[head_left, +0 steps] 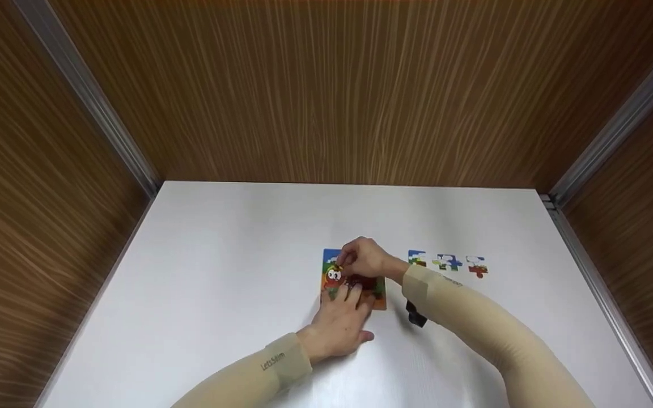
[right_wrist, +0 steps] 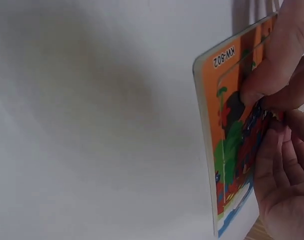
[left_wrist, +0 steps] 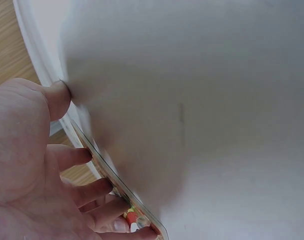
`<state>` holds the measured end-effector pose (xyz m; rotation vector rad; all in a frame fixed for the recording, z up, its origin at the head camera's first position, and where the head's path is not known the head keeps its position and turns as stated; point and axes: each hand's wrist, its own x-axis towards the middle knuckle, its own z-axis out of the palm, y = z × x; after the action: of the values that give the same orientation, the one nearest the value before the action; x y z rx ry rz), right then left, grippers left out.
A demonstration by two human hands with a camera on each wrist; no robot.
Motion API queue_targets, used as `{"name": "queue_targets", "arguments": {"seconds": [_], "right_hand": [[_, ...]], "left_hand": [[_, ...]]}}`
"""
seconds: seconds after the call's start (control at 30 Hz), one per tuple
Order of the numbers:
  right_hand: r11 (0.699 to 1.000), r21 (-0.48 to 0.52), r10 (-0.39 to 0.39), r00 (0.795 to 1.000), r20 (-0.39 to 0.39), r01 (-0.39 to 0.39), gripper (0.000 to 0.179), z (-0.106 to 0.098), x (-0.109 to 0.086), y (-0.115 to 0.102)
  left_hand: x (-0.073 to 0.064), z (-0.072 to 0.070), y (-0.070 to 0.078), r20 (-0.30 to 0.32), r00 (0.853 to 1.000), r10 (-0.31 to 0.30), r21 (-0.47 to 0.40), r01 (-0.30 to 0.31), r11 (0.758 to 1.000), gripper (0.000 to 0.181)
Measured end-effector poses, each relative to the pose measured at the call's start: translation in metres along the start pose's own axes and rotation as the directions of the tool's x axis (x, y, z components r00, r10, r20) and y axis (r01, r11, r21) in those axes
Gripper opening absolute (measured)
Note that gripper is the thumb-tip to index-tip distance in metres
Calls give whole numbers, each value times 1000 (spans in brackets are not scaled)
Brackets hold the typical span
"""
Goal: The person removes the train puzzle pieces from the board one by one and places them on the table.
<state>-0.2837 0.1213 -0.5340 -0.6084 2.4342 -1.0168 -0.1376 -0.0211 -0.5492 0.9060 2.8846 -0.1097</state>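
A colourful jigsaw puzzle board (head_left: 381,304) lies on the white table, with an orange border and the print KW-802 showing in the right wrist view. My left hand (head_left: 340,326) rests on its near part with spread fingers; the left wrist view shows those fingertips on the board's face (left_wrist: 134,206) and the thumb apart from it. Above the board's upper middle, my right hand (head_left: 367,258) has curled fingers, with thumb and fingertips pinching at a puzzle piece on the surface. That piece is mostly hidden by the fingers (right_wrist: 267,165).
To the right of the board lie three loose puzzle pieces in a row: a left one (head_left: 417,258), a middle one (head_left: 447,262) and a right one (head_left: 477,267). Wood-grain panels (head_left: 326,90) wall the table at the back and both sides.
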Motion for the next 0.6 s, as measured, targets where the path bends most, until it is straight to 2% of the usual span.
{"name": "queue_targets", "arguments": {"seconds": [0.13,0.37,0.6], "right_hand": [[992,114,60,998,15,-62,9,-1,1,3],[952,269,149,989,1,-144,9,-3,2,8],[938,316,146,989,7,-141,12,-7,-4,11]], "left_hand": [[0,1,-1,-4,1000,7,-4,-7,1000,78],[0,0,-1,23,1000,-2,-30,3,1000,79],[1,-1,-1,39,999,-8,-45,10,999,79]]}}
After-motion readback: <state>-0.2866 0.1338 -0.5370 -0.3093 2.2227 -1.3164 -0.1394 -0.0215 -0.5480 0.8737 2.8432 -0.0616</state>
